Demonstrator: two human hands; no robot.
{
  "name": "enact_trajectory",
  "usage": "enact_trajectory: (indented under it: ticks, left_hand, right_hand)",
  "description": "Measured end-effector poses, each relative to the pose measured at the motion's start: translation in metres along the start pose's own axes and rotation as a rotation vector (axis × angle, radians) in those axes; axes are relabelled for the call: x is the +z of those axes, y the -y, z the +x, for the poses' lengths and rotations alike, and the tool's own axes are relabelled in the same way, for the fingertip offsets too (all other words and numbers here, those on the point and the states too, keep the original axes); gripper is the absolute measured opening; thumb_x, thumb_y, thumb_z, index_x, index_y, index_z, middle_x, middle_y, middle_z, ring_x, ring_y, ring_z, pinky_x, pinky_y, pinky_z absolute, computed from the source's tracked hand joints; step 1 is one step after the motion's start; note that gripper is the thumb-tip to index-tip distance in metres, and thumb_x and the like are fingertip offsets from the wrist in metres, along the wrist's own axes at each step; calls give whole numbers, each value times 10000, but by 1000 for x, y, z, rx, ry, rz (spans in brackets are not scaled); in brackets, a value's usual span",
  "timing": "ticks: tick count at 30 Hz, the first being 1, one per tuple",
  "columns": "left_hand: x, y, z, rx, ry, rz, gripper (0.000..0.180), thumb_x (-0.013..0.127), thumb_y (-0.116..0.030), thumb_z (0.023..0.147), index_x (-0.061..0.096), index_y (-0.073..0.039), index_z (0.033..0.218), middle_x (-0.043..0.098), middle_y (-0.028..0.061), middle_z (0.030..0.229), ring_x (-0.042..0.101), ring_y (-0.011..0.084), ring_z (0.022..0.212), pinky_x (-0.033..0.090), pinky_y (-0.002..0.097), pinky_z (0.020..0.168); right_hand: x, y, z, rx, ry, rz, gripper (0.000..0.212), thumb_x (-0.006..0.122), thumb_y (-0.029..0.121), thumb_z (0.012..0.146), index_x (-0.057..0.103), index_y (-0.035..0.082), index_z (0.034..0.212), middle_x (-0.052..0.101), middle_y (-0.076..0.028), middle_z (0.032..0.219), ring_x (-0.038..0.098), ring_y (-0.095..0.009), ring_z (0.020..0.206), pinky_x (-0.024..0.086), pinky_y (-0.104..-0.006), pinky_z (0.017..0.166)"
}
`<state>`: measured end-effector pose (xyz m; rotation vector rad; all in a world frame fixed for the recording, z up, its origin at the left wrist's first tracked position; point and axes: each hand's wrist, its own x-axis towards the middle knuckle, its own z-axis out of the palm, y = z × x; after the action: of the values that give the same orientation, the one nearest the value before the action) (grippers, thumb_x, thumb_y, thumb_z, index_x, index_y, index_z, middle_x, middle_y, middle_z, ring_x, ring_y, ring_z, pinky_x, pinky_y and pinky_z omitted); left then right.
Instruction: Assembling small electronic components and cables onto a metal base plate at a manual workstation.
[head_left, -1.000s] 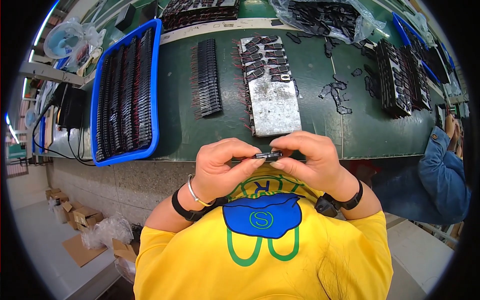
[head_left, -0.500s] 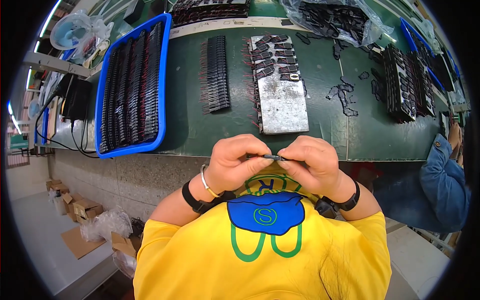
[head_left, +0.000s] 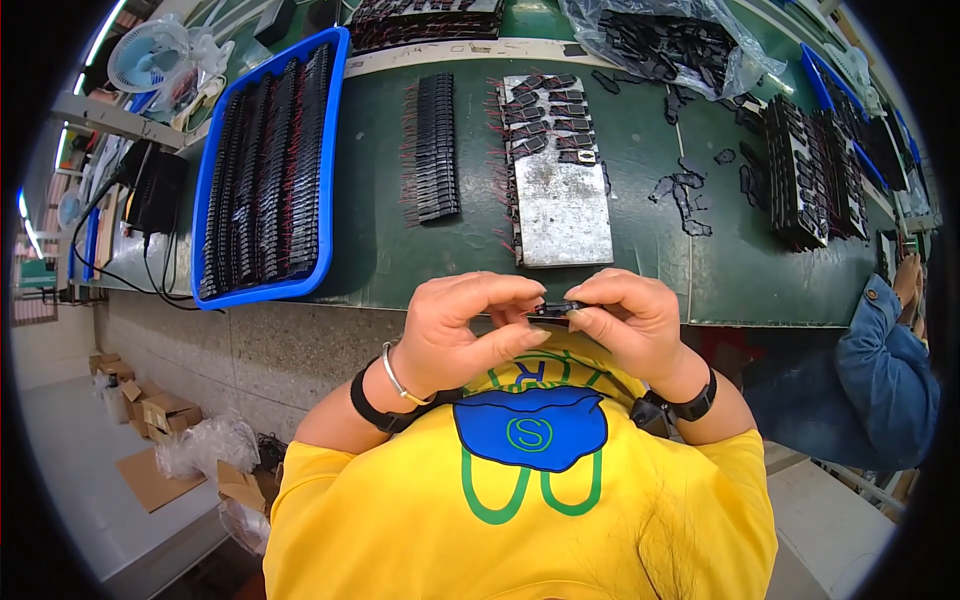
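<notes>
A small black plastic part [head_left: 556, 310], with a hint of red at its left end, is held level in front of my chest, just off the table's near edge. My right hand [head_left: 632, 316] pinches its right end between thumb and index finger. My left hand [head_left: 465, 322] is at the other end, thumb and index finger spread apart around it; its other fingers are partly hidden. Beyond my hands lies a grey metal block [head_left: 563, 215] with several black wired parts [head_left: 570, 110] on its far half. Left of it stands a tight row of similar black parts [head_left: 436, 150] with red wires.
A blue tray [head_left: 328, 180] packed with rows of black parts stands at the left. Loose black pieces [head_left: 685, 195] lie right of the block. A clear bag [head_left: 670, 45] of black pieces and stacked plates [head_left: 800, 175] sit farther off. A co-worker's blue sleeve [head_left: 880, 360] is at the right.
My left thumb and index finger have spread apart from their pinch, and the left hand has shifted slightly left. More of the black part now shows between my hands.
</notes>
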<state>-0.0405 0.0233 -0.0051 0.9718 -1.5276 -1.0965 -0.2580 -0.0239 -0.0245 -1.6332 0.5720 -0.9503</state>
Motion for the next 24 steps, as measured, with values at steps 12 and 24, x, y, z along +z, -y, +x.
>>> enact_trajectory:
  ticks: [12, 24]
  left_hand:
    - [6, -4, 10, 6, -82, -53, 151, 699, -44, 783, 663, 17, 917, 671, 119, 847, 641, 197, 732, 510, 295, 661]
    - [3, 8, 6, 278, 58, 259, 171, 731, -16, 733, 660, -15, 889, 645, 91, 804, 608, 222, 690, 470, 305, 631]
  right_hand:
    - [-5, 5, 5, -201, 6, -252, 190, 708, -35, 745, 644, -10, 923, 655, -118, 784, 622, -203, 639, 470, -270, 557]
    - [-3, 12, 6, -242, 40, -283, 228, 756, 7, 694, 638, -5, 889, 652, -131, 772, 629, -255, 636, 485, -289, 559]
